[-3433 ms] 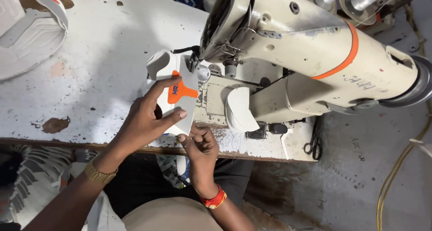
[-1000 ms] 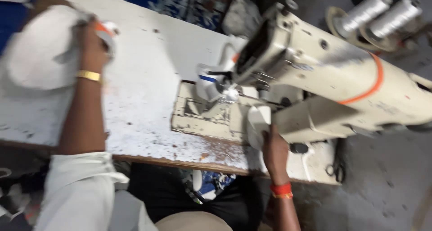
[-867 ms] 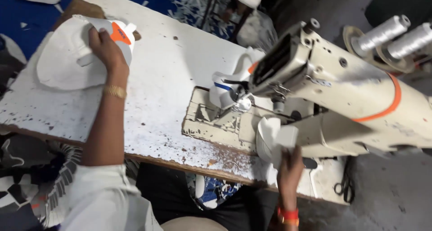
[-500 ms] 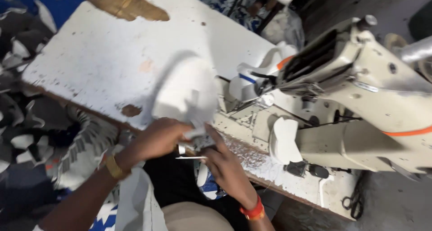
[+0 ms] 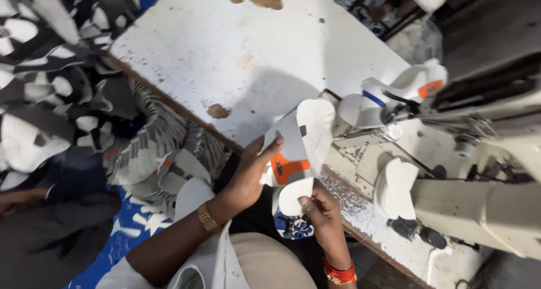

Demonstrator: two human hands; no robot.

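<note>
Workpiece position: the white shoe-upper panel [image 5: 301, 148] with orange patch is held at the table [image 5: 225, 58] edge, clear of the sewing machine [image 5: 484, 154]. Left hand [image 5: 251, 173] grips its side, fingers closed; right hand [image 5: 318, 204] pinches the lower tab. Stitching on this piece appears not yet begun. One second earlier, the left hand reached the far pile; now both hands hold one panel.

Both hands [image 5: 282, 182] hold a white shoe upper [image 5: 298, 148].

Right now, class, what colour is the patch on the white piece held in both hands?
Orange patch, clearest in the head view.
</note>
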